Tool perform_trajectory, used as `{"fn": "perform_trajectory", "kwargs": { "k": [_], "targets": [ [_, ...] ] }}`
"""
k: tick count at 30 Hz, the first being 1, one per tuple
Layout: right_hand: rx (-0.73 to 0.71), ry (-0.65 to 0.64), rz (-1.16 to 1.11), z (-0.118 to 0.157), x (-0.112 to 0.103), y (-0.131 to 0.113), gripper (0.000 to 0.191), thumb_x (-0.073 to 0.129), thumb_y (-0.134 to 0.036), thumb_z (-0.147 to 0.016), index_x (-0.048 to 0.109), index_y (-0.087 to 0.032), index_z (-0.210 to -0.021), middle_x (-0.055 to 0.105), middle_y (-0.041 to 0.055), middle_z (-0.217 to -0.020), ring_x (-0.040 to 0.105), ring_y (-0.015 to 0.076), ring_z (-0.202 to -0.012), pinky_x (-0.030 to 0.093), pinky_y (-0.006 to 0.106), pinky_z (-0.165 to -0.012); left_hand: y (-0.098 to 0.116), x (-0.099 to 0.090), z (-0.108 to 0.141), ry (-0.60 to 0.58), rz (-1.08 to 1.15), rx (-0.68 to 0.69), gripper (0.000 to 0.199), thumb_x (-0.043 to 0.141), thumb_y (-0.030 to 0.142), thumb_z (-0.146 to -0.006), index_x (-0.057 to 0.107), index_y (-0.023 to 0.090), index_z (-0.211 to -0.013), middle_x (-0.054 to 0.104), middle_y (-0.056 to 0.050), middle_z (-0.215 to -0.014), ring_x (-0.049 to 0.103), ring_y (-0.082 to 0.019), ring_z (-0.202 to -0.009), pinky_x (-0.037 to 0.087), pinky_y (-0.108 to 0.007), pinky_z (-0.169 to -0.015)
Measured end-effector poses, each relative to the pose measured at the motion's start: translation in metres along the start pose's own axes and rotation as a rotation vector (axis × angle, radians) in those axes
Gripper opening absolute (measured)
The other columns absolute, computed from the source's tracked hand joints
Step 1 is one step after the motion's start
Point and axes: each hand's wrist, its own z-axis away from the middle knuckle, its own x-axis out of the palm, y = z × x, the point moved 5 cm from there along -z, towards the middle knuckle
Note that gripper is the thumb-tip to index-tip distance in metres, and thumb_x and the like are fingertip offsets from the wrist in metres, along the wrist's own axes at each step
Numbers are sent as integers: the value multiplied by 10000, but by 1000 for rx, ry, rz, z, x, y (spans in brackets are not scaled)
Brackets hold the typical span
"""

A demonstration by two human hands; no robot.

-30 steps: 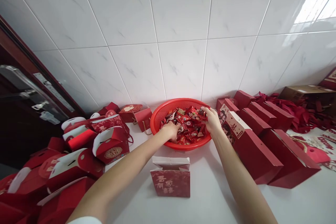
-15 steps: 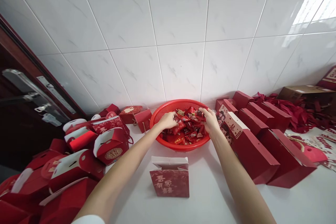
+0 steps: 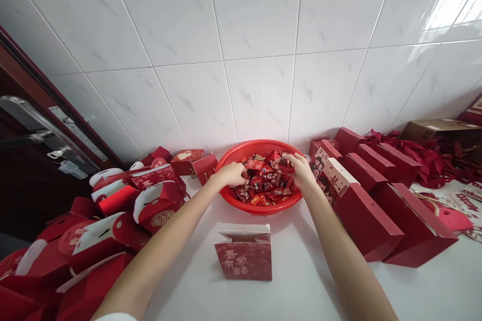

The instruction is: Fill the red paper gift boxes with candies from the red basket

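Note:
A red plastic basket (image 3: 268,208) with mesh sides holds many small wrapped candies (image 3: 265,179), mostly in red wrappers. My left hand (image 3: 234,174) is over the basket's left side, fingers curled down close to the candies; what they pinch, if anything, is hidden. At the right side, my right hand (image 3: 301,170) curves its fingers around a few red-wrapped candies (image 3: 285,164). In front of the basket stands a small red paper gift box (image 3: 244,261), upright with its top open and pale characters on its face.
Several red gift boxes with white-lined flaps (image 3: 98,235) crowd the left side. Taller closed red boxes (image 3: 371,220) stand in rows on the right, with red ribbons (image 3: 429,160) and a cardboard box (image 3: 437,130) beyond. A tiled wall (image 3: 259,95) rises behind; a door (image 3: 30,160) is at left.
My left hand has shifted slightly left within the basket, and the red wrapper that showed at its fingertips is no longer seen there. My right hand has barely moved.

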Motion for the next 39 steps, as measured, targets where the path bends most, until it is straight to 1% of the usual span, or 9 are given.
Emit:
{"fn": "perform_trajectory", "kwargs": {
  "k": [6, 10, 16, 19, 23, 26, 30, 34, 39],
  "targets": [
    [16, -43, 30, 2, 2, 1, 187, 788, -265, -639, 656, -185, -744, 708, 6, -640, 663, 155, -510, 559, 236, -469, 2, 18, -7, -108, -123, -15, 624, 728, 155, -649, 693, 302, -1255, 724, -110, -1250, 682, -335, -1129, 538, -364, -898],
    [15, -84, 46, 3, 3, 1, 219, 806, -293, -627, 671, -176, -755, 718, 20, -663, 675, 158, -529, 558, 231, -478, 9, 24, -13, -107, -140, -13, 596, 763, 313, -694, 655, 320, -1280, 716, -107, -1260, 657, -344, -1174, 522, -385, -941],
    [9, -118, 53, 4, 5, 1, 288, 844, -346, -617, 672, -176, -775, 724, 26, -683, 681, 160, -541, 548, 222, -471, 12, 34, -17, -119, -111, -8, 490, 822, 402, -618, 713, 250, -1071, 744, -122, -1143, 690, -348, -1065, 536, -379, -881],
    [8, -122, 54, 4, 6, 1, 299, 854, -354, -616, 672, -173, -770, 722, 28, -677, 677, 159, -528, 542, 219, -460, 11, 38, -19, -134, -62, 19, 287, 829, 370, -597, 719, 239, -829, 770, -79, -940, 711, -322, -973, 536, -360, -852],
    [6, -124, 51, 3, 5, 1, 304, 860, -353, -619, 683, -162, -776, 727, 42, -689, 678, 158, -526, 550, 219, -467, 5, 36, -20, -135, 91, 57, 204, 833, 270, -556, 656, 215, -642, 712, -7, -671, 719, -252, -737, 542, -311, -734],
    [8, -130, 48, 3, 5, 1, 298, 858, -358, -625, 691, -161, -773, 723, 39, -682, 672, 155, -518, 555, 220, -469, -1, 27, -16, -69, 278, 97, 139, 781, 212, -610, 665, 199, -687, 708, 14, -670, 704, -204, -650, 543, -286, -680],
    [40, -125, 53, 4, 7, 1, 282, 851, -366, -643, 696, -164, -764, 718, 35, -671, 656, 155, -506, 567, 237, -468, -4, 12, -5, 105, 555, 205, 99, 709, 143, -664, 673, 170, -752, 756, -39, -935, 726, -209, -898, 568, -286, -817],
    [98, -173, 73, 8, 14, 2, 272, 847, -385, -661, 707, -176, -764, 738, 40, -745, 679, 173, -580, 568, 247, -445, -2, 3, 7, 289, 770, 293, 104, 701, 151, -687, 695, 156, -791, 680, -94, -1211, 698, -212, -1034, 551, -343, -960],
    [143, -257, 110, 16, 24, 3, 293, 867, -384, -653, 725, -185, -814, 750, 33, -875, 705, 177, -680, 617, 272, -531, 3, -1, 12, 452, 927, 358, 103, 743, 234, -700, 740, 170, -781, 650, -85, -1165, 689, -231, -1017, 562, -428, -969]
  ]
}}
